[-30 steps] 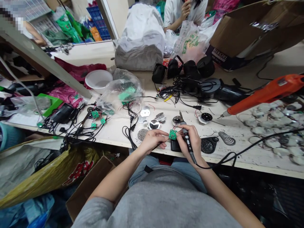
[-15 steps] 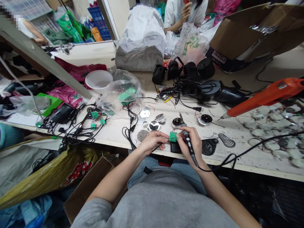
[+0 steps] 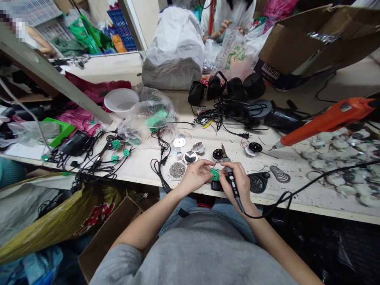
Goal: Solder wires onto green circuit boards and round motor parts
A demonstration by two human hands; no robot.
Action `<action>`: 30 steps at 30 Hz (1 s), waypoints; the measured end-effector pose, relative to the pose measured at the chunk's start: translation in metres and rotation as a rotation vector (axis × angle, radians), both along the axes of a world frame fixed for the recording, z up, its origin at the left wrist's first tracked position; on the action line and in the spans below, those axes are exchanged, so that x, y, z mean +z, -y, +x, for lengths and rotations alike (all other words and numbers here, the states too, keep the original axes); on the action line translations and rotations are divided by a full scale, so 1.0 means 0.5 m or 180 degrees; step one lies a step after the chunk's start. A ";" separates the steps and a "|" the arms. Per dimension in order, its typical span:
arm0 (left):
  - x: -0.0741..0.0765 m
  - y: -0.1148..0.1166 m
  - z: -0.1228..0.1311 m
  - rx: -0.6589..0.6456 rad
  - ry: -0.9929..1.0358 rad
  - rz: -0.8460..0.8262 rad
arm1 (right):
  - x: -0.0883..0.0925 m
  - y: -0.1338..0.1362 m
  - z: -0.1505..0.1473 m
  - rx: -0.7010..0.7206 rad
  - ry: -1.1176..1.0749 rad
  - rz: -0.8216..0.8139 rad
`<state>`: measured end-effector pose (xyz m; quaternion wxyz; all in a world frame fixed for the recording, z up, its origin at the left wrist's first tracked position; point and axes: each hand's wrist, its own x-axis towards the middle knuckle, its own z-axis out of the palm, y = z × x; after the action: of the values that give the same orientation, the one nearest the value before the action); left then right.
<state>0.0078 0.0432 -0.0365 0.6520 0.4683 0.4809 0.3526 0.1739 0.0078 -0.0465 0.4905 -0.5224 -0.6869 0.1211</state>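
Note:
A small green circuit board point(image 3: 215, 174) is held up at the bench's front edge, between my two hands. My left hand point(image 3: 196, 176) is closed, its thumb and fingertips pinching at the board's left side, near thin wires. In my right hand point(image 3: 242, 183) lies a black soldering iron point(image 3: 232, 181), its tip pointing away from me. The right thumb and forefinger also reach the board's right edge. Just beyond is a black round disc point(image 3: 219, 154) with wires. Beneath the board sits a black block-like part point(image 3: 216, 185), partly covered.
A dish of small metal pieces point(image 3: 177, 170) stands left of my hands. To the right are a black holder point(image 3: 257, 183), a coil of solder point(image 3: 280, 174) and an orange electric screwdriver point(image 3: 320, 122). Tangled black cords point(image 3: 219, 111) lie behind. A co-worker's hand point(image 3: 225, 27) shows across the bench.
My left fingers have shifted up toward the board's upper left, and the black cord beneath that hand no longer shows. The iron stays in my right hand. The co-worker's hand has lowered.

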 end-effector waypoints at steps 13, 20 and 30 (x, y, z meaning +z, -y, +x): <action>-0.003 0.006 -0.002 0.0061 0.0260 -0.0516 | -0.011 0.008 -0.003 -0.0011 -0.0026 0.0036; -0.004 0.008 -0.001 0.0126 0.0208 -0.0473 | -0.013 0.011 -0.005 -0.0015 -0.0041 -0.0026; -0.004 0.007 -0.001 0.0143 0.0137 -0.0346 | -0.017 0.009 -0.005 0.0009 -0.0044 0.0018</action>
<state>0.0074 0.0397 -0.0383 0.6786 0.4137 0.4955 0.3506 0.1714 0.0031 -0.0552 0.4965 -0.5192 -0.6846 0.1234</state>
